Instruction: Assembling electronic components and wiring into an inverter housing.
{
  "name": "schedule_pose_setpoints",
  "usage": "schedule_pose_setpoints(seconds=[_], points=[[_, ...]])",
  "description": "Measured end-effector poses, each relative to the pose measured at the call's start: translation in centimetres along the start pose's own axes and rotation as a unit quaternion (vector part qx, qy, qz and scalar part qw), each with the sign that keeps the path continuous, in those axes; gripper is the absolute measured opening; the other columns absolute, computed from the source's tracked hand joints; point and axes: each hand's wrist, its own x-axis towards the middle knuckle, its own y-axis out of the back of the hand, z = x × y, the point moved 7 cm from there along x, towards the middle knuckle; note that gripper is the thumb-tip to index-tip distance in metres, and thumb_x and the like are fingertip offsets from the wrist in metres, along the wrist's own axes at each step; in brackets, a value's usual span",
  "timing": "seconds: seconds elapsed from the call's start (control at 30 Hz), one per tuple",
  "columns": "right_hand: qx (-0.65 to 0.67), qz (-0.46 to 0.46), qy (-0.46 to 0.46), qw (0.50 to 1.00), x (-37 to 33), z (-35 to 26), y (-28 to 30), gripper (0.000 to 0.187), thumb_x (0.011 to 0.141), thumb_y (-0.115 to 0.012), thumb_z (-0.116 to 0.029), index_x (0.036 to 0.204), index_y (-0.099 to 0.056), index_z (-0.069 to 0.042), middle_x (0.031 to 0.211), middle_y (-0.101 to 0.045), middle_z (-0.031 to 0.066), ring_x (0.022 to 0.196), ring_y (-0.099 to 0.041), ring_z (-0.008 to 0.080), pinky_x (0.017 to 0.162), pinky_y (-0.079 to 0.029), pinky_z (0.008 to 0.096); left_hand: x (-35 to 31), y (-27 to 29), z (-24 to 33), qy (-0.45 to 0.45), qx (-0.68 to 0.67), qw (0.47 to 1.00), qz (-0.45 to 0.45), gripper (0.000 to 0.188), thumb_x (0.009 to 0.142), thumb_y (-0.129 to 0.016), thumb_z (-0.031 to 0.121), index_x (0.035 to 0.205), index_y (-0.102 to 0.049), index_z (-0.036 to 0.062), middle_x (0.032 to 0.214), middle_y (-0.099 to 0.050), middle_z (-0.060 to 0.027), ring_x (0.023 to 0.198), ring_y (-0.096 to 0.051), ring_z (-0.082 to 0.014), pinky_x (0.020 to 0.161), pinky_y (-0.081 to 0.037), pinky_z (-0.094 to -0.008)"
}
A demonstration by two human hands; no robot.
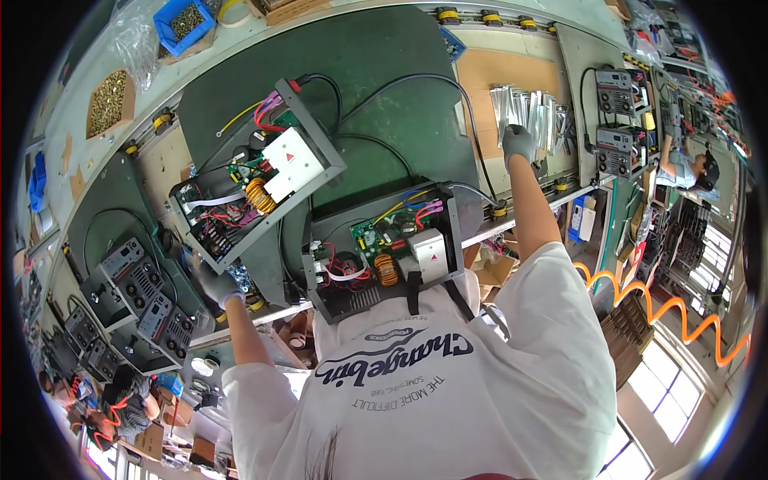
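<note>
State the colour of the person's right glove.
Grey; the right glove shows best in the head view.

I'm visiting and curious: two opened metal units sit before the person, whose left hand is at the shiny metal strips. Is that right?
Not the left hand: the head view shows the right hand at the shiny metal strips. The two opened metal units do sit in front.
</note>
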Motion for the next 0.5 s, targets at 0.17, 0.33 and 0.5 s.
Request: schedule_pose_setpoints(seconds=[0.17,0.33,0.5], points=[[-0.115,-0.010,-0.038,0.993,0.4,-0.8,-3.3,0.033,0.088,-0.068,-0.035,0.115,-0.072,-0.017,0.113,-0.073,0.0126,0.105,-0.070,0.0293,0.092,-0.054,0.0415,0.2,-3.5,-10.7,0.068,0.198,0.968,-0.137,0.059,0.081,-0.078,0.029,0.131,-0.059,0.0029,0.123,-0.069,-0.0170,0.113,-0.065,-0.0316,0.096,-0.049,-0.0397],[-0.161,-0.041,-0.073,0.983,0.2,-1.3,-4.1,0.037,0.088,-0.070,-0.031,0.118,-0.067,-0.009,0.118,-0.070,0.0154,0.113,-0.067,0.0304,0.094,-0.054,0.0389,0.2,-3.1,-9.1,0.090,0.340,0.914,-0.203,0.070,0.080,-0.074,0.048,0.132,-0.058,0.0038,0.130,-0.065,-0.0176,0.119,-0.062,-0.0369,0.097,-0.049,-0.0445],[-0.198,-0.038,-0.072,0.977,1.1,-0.6,-4.1,0.031,0.091,-0.063,-0.023,0.118,-0.066,-0.009,0.118,-0.070,0.0151,0.112,-0.067,0.0309,0.092,-0.055,0.0400,-0.6,-5.6,-8.8,-0.015,0.443,0.842,-0.309,0.043,0.101,-0.042,0.031,0.137,-0.053,0.0104,0.140,-0.054,-0.0206,0.128,-0.050,-0.0409,0.104,-0.043,-0.0489]])
